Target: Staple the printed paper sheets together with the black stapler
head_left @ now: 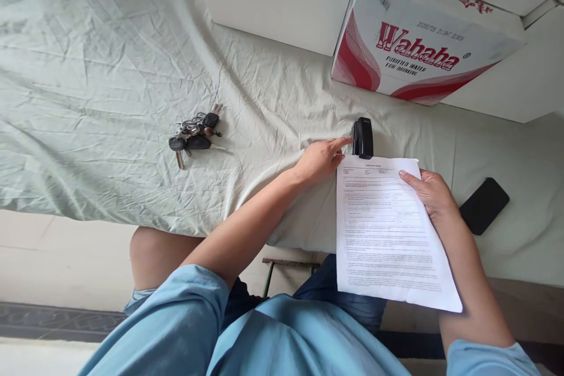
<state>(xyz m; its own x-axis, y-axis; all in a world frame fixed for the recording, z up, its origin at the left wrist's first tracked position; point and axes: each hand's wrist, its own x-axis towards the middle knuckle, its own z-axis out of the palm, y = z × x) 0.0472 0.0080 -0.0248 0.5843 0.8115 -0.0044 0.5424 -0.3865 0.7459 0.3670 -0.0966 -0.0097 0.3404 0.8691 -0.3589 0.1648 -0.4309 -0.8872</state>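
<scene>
Bed sheet (110, 70), pale green and creased, covers the bed across most of the view. Cardboard box (414, 50) printed with red "Wahaha" lettering sits at the 1 o'clock position, against a white panel at the far edge of the bed. Printed paper (388, 229) occupies the 4 o'clock zone; its top edge lies on the sheet and its lower part extends off the bed edge over the person's lap.

Left hand (321, 160) is located just right of centre, at the top left corner of the paper. Its fingers are loosely extended, with the index fingertip touching the side of the stapler (363, 137); the hand grips nothing. Right hand (429, 191) is at 3 o'clock, clamped on the right edge of the paper, thumb on the printed face and remaining fingers hidden beneath. The two hands are apart, separated by the width of the sheet of paper.

Black phone (483, 205) lies face down at 3 o'clock, just beside the right hand, not touching it. Black stapler stands directly at the top edge of the paper, near its left corner. Key bunch (194, 134) with black fobs lies at 10 o'clock from centre, well apart from both hands.
</scene>
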